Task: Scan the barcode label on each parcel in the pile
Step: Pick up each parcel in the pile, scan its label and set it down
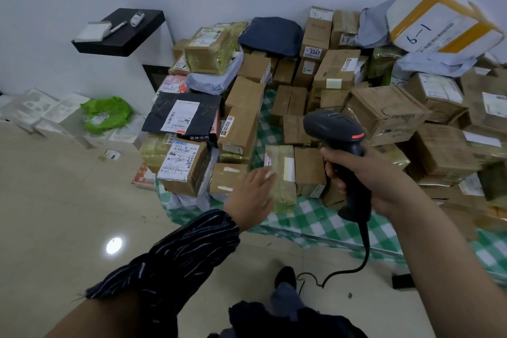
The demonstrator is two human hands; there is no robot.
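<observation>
Parcels (315,96) sat heaped in a pile, mostly brown cardboard boxes with some poly mailers, on a green-and-white checked cloth (315,217) spread over the tiled floor (68,200) against a white wall. Right hand (365,175) was closed around the handle of a black barcode scanner (334,129), head up and aimed at the pile, with its cable (365,250) trailing down to the floor. Left hand (252,195) was open with fingers straight, stretched out to a tape-wrapped parcel (282,173) at the front edge of the pile; the fingertips were blurred, so contact could not be told. Left forearm wore a dark striped sleeve (186,252). A black mailer (182,115) with a white label lay on top at the pile's left. A box numbered 3347 (314,35) stood near the back. A white parcel (444,25) with yellow tape, marked 6-1, sat high at the right. A green bag (105,114) lay on white cartons to the left of the pile. A black wall shelf (120,33) held a marker (118,27) and a white pad (93,31).
</observation>
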